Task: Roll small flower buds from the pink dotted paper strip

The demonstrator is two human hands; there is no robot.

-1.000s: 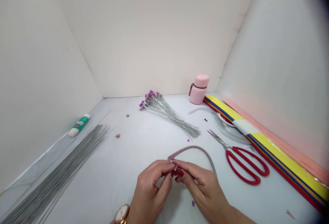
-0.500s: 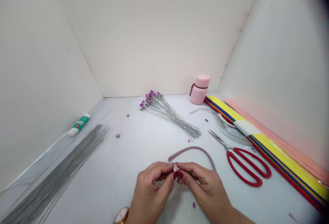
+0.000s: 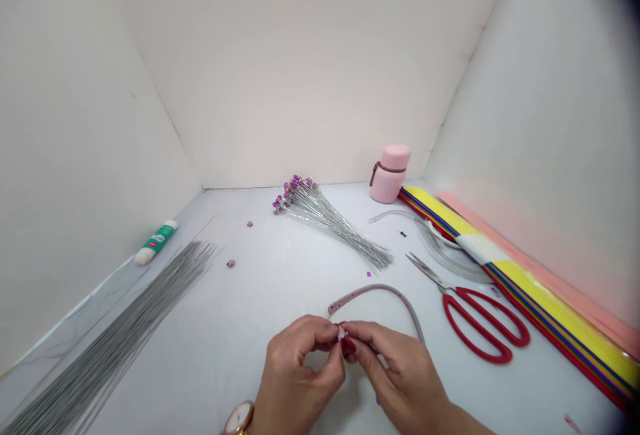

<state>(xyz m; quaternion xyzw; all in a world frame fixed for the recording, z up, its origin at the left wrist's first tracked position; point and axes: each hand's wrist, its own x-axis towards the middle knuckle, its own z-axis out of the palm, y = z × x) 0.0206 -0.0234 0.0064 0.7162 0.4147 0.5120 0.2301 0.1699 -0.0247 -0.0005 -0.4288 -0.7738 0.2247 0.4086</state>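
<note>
Low in the middle of the view, my left hand [image 3: 300, 372] and my right hand [image 3: 395, 372] meet fingertip to fingertip. Both pinch a tiny pink folded piece [image 3: 342, 332] between thumbs and forefingers. A watch sits on my left wrist. Just behind the fingers a pink and grey strip [image 3: 380, 292] arcs over the white table [image 3: 240, 315] and runs under my right hand. Red-handled scissors [image 3: 475, 312] lie to the right of my right hand.
A bundle of silver wires tipped with purple buds [image 3: 325, 218] lies at the back centre. Long bare wires [image 3: 110, 342] spread at the left beside a glue tube [image 3: 155, 242]. A pink bottle [image 3: 389, 173], stacked coloured paper sheets [image 3: 545, 308] and a clear tape strip [image 3: 440, 248] are at the right.
Both hands have drawn slightly nearer to me and lower, fingertips closing tighter on the tiny pink piece. Nothing else has moved.
</note>
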